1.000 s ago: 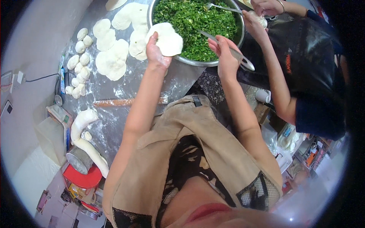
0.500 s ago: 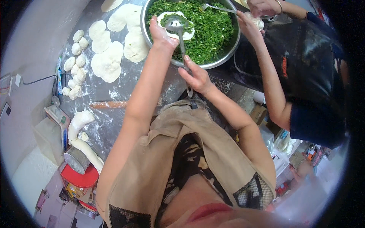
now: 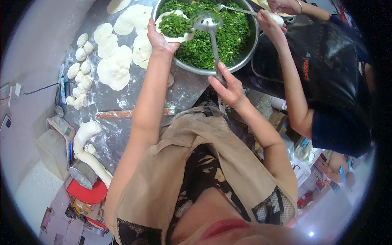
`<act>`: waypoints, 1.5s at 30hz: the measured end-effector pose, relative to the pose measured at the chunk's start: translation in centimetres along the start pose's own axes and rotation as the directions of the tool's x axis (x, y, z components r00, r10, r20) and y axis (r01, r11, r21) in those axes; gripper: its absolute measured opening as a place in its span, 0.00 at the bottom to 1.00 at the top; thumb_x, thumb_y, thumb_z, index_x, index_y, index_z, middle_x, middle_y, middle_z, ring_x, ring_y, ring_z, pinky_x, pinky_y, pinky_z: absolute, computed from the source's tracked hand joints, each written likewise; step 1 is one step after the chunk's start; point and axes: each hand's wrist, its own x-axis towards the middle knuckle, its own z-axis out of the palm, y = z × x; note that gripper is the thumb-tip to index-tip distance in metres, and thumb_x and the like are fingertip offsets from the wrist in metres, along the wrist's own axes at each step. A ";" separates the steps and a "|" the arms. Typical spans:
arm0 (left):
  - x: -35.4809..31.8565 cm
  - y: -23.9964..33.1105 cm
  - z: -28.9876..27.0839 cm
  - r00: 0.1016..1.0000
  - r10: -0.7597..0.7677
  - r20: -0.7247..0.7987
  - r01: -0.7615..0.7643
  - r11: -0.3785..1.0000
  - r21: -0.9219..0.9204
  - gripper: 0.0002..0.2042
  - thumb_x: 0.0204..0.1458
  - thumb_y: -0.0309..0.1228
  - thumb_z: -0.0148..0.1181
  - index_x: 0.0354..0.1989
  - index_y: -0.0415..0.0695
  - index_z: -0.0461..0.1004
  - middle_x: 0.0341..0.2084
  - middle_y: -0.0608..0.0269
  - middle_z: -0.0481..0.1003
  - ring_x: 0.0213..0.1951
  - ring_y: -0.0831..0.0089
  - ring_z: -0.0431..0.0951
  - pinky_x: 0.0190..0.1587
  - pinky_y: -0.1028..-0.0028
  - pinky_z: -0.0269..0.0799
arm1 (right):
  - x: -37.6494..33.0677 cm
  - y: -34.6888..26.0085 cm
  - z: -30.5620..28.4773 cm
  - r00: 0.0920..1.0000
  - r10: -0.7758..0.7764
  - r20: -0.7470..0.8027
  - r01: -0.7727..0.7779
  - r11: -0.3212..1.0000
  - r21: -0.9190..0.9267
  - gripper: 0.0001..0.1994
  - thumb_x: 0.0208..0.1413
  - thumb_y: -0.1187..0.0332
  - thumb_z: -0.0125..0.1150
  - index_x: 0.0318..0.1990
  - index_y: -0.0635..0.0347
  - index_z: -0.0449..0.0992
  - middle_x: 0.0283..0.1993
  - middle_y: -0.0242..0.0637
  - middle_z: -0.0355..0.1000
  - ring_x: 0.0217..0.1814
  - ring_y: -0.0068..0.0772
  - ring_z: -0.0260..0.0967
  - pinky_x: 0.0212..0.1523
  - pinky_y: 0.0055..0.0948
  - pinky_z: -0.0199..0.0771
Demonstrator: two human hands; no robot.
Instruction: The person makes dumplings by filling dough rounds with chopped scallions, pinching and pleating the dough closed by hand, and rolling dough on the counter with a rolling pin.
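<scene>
My left hand (image 3: 162,40) cups a flat round dough wrapper (image 3: 188,36) at the left rim of a large steel bowl (image 3: 192,70). A mound of chopped green filling (image 3: 172,25) lies on the wrapper. In my right hand (image 3: 230,87) is the handle of a metal ladle (image 3: 213,36). Its head is just right of the wrapper, over more chopped greens (image 3: 232,41) that fill the bowl. The ladle's head is blurred, and I cannot tell whether it touches the greens.
Overlapping dough rounds (image 3: 116,67), several dough balls (image 3: 85,81), a rolling pin (image 3: 116,113) and a long dough rope (image 3: 85,139) lie on the floured table (image 3: 112,132). At right, a co-worker's hands (image 3: 271,26) hold a pale dough piece (image 3: 277,18) and a metal utensil (image 3: 237,9).
My left hand has shifted left with the wrapper. The ladle has come off the filling and moved right with my right hand, leaving the mound on the dough.
</scene>
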 end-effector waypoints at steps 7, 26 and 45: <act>2.1 0.7 -0.1 0.996 0.086 -0.011 -0.086 0.995 -0.052 0.32 0.57 0.54 0.31 0.56 0.39 0.62 0.51 0.49 0.68 0.52 0.51 0.68 0.56 0.51 0.62 | -1.3 1.9 -0.2 0.978 -0.093 0.186 0.090 0.996 0.028 0.13 0.41 0.78 0.62 0.39 0.64 0.75 0.54 0.57 0.64 0.48 0.47 0.72 0.42 0.31 0.78; -3.2 -1.9 -1.0 0.969 -0.232 0.085 0.239 0.967 -0.088 0.27 0.56 0.49 0.42 0.53 0.38 0.66 0.48 0.48 0.71 0.50 0.52 0.71 0.55 0.52 0.65 | 7.3 5.5 4.4 0.207 0.764 0.611 -0.819 -0.207 0.536 0.08 0.51 0.68 0.63 0.34 0.65 0.78 0.27 0.28 0.72 0.26 0.14 0.64 0.26 0.14 0.62; -3.7 -3.2 -3.0 0.962 -0.273 0.018 0.273 0.962 0.008 0.20 0.50 0.26 0.54 0.53 0.38 0.64 0.46 0.49 0.71 0.48 0.58 0.73 0.53 0.57 0.70 | 5.8 5.4 4.9 0.117 0.833 0.541 -0.660 -0.342 0.669 0.08 0.51 0.75 0.62 0.38 0.66 0.74 0.33 0.32 0.73 0.32 0.20 0.70 0.32 0.15 0.70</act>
